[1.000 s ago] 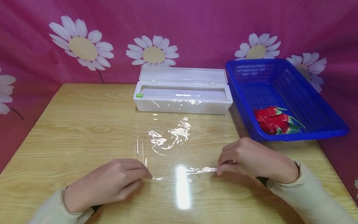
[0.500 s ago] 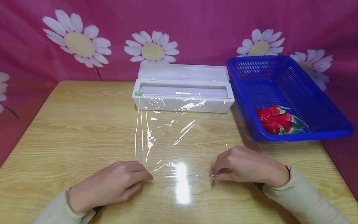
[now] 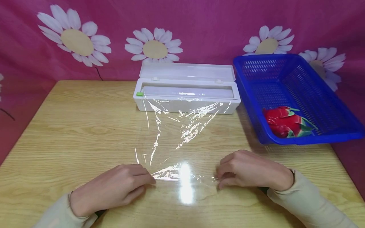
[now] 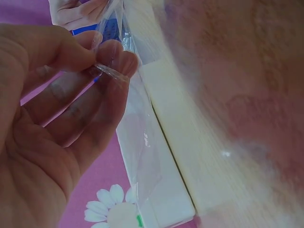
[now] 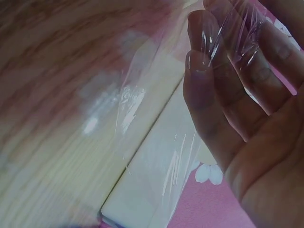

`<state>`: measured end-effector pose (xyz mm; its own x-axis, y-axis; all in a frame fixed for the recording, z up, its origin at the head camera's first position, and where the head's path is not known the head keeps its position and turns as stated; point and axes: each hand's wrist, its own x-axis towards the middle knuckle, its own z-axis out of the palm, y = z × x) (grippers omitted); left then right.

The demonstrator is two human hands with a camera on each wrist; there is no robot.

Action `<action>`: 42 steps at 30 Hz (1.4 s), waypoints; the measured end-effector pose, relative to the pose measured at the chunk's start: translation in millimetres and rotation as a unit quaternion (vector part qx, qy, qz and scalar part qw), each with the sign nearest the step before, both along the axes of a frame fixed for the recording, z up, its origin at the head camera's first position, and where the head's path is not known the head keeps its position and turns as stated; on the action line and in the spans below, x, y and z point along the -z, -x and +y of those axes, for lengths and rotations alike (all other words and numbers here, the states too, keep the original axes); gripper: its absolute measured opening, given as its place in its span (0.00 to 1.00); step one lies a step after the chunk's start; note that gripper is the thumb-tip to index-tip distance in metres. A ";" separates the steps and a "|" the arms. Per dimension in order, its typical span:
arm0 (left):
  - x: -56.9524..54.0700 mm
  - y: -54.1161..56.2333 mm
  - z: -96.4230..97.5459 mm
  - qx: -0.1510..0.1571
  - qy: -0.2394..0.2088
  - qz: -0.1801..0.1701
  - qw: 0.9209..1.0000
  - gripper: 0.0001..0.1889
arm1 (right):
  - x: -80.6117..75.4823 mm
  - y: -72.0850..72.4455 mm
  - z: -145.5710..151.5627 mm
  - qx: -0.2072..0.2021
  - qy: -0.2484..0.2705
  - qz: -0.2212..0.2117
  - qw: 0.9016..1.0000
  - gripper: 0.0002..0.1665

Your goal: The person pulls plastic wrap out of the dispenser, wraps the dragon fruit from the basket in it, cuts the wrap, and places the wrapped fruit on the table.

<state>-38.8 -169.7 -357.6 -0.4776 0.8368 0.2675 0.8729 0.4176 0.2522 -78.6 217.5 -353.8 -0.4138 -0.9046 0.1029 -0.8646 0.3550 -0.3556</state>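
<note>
A clear sheet of cling film (image 3: 189,136) runs from a roll (image 3: 165,91) in a white dispenser box (image 3: 236,100) down over the wooden table. My left hand (image 3: 114,186) pinches the sheet's near left corner between thumb and fingertips; in the left wrist view a gathered fold of cling film (image 4: 111,72) shows there. The near right corner is held by my right hand (image 3: 253,171), its fingers curled. Film (image 5: 244,35) drapes over those fingers in the right wrist view. Wrinkles and bright glints cross the sheet. The box's lid (image 3: 188,72) is raised.
A blue plastic basket (image 3: 319,139) stands right of the box, holding a red fruit with green tips (image 3: 285,122) that looks like dragon fruit. A green tab (image 3: 139,94) sits at the box's left end. Behind the table (image 3: 71,133) hangs a pink flowered cloth (image 3: 205,34).
My right hand has moved slightly left and nearer to me, still holding the film. The film's glints and wrinkles have shifted and now reach the box. The head view has tilted slightly.
</note>
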 end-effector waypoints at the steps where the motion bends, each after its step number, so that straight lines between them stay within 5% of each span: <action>1: 0.4 0.5 0.3 0.001 0.000 -0.001 1.000 0.14 | 0.4 0.4 0.1 0.001 0.000 -0.002 1.000 0.07; 15: 7.2 6.2 6.0 0.008 -0.018 -0.001 1.000 0.04 | 8.1 4.8 0.8 -0.033 0.000 -0.009 0.999 0.07; 22: 8.9 5.9 8.2 0.006 -0.015 -0.003 1.000 0.03 | 9.3 1.4 2.5 -0.011 -0.013 0.032 0.999 0.12; 42: 9.5 10.6 10.8 0.001 -0.020 0.016 1.000 0.05 | 4.7 -0.5 2.7 0.006 -0.017 0.004 1.000 0.12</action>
